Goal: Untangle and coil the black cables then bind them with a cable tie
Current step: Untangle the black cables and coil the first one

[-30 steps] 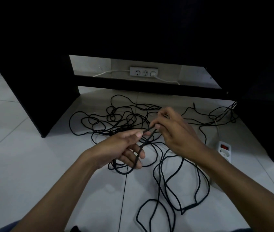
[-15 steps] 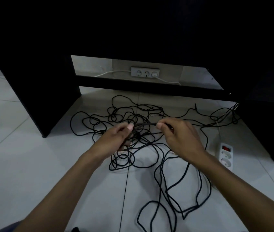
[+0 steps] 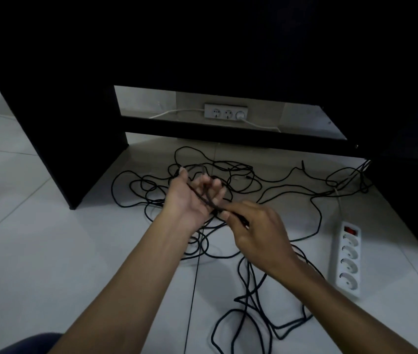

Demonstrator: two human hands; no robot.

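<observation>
A long tangle of thin black cable (image 3: 289, 185) sprawls over the white tiled floor beneath a black desk, with more loops (image 3: 251, 305) lying near me. My left hand (image 3: 190, 198) is raised palm up, and a strand of the cable runs across its palm between the half-curled fingers. My right hand (image 3: 256, 231) pinches the same strand just right of the left palm, thumb and fingers closed on it. No cable tie is visible.
A white power strip (image 3: 348, 256) with a red switch lies on the floor to the right. Another white socket strip (image 3: 225, 112) sits on the desk's low shelf. Black desk panels (image 3: 57, 139) stand left and right of the cables.
My left hand turned palm up and moved further away. My right hand drew back toward me and lower, pulling the strand across the left palm.
</observation>
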